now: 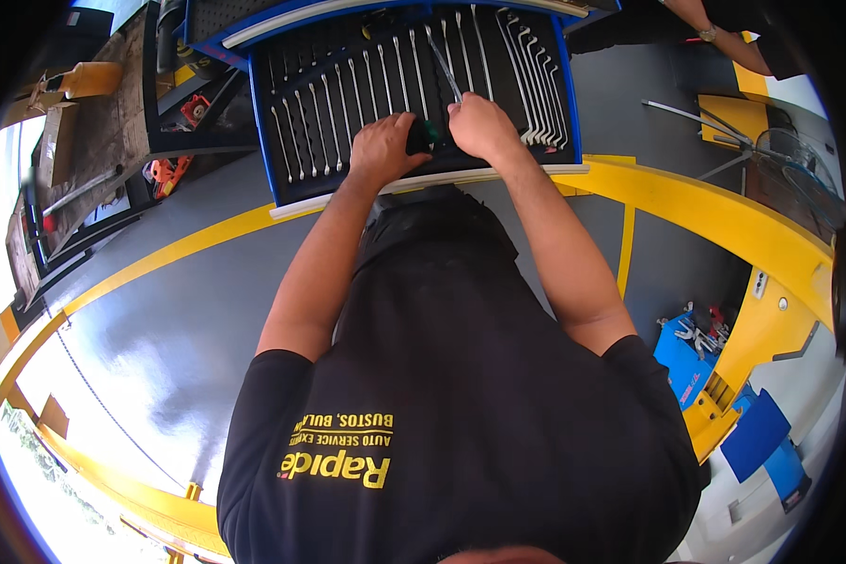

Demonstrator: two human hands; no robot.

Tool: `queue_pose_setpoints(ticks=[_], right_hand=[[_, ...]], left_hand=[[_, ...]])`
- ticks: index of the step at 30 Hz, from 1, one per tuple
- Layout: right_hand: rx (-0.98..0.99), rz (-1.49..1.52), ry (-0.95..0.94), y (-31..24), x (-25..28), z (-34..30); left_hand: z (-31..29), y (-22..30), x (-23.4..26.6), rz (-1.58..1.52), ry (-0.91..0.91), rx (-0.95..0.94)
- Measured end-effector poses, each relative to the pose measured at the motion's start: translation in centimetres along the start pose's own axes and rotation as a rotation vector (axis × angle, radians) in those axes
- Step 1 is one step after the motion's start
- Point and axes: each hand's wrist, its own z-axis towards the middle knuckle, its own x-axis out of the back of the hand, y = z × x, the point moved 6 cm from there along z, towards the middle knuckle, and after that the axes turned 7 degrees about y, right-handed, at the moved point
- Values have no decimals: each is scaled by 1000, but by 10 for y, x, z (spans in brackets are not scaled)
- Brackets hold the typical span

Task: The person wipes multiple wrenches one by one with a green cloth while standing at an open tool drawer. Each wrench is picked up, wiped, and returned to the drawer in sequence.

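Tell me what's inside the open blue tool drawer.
The drawer holds rows of wrenches in a dark liner, with curved ones at its right end. The left hand and right hand cover the front middle, where only part of a dark green-tipped tool shows.

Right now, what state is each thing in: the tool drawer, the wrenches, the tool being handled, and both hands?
Tool drawer: pulled open, its dark tray showing.
Wrenches: lying side by side in rows in the tray slots.
Long wrench: lifted at an angle across the rows, held by the right hand.
Green-handled tool: between the two hands, mostly hidden.
Left hand: resting on the tray, fingers curled.
Right hand: closed on the long wrench.
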Motion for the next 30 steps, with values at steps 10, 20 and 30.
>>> queue_pose_setpoints(ticks=[10,20,30], right_hand=[[-101,866,-387,9,79,-77],[140,1074,-523,-52,48,-101],[153,1249,-663,-72,23,-98]], left_hand=[[-1,-41,49,-476,216,389],[-2,-24,67,-1993,373,889],[-25,34,124,-2441,130,510]])
